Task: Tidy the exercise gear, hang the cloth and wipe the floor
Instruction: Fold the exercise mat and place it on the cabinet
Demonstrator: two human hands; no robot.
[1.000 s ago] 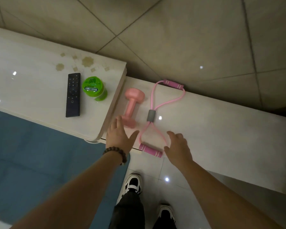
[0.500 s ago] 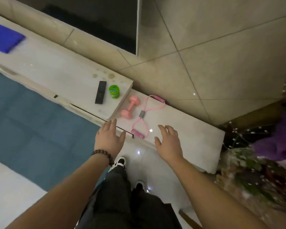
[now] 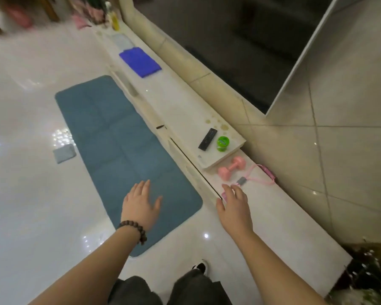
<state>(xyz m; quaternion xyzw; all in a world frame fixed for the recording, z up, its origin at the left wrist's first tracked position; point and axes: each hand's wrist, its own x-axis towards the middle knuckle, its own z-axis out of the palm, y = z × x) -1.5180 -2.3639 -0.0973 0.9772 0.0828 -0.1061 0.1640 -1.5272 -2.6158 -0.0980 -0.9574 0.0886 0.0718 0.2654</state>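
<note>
A pink dumbbell (image 3: 231, 167) and a pink figure-eight resistance band (image 3: 256, 178) lie on the low white cabinet (image 3: 279, 219) along the wall. My right hand (image 3: 234, 205) hovers with fingers spread over the band's near handle, holding nothing. My left hand (image 3: 139, 205), a bead bracelet on its wrist, is spread over the near end of the blue-grey exercise mat (image 3: 119, 146) on the floor. A bright blue folded cloth (image 3: 140, 61) lies further along the cabinet. A small grey cloth (image 3: 64, 153) sits on the white floor left of the mat.
A black remote (image 3: 207, 139) and a green tub (image 3: 223, 143) stand on the raised cabinet section. A dark TV screen (image 3: 240, 40) hangs above. Flowers (image 3: 367, 274) crowd the bottom right. Bottles and pink items (image 3: 97, 16) sit at the cabinet's far end. My shoe (image 3: 201, 267) is on glossy tile.
My view has risen and swung left, bringing the mat, blue cloth and grey cloth into sight. Both hands have drawn back from the dumbbell and band, empty; the left is over the mat.
</note>
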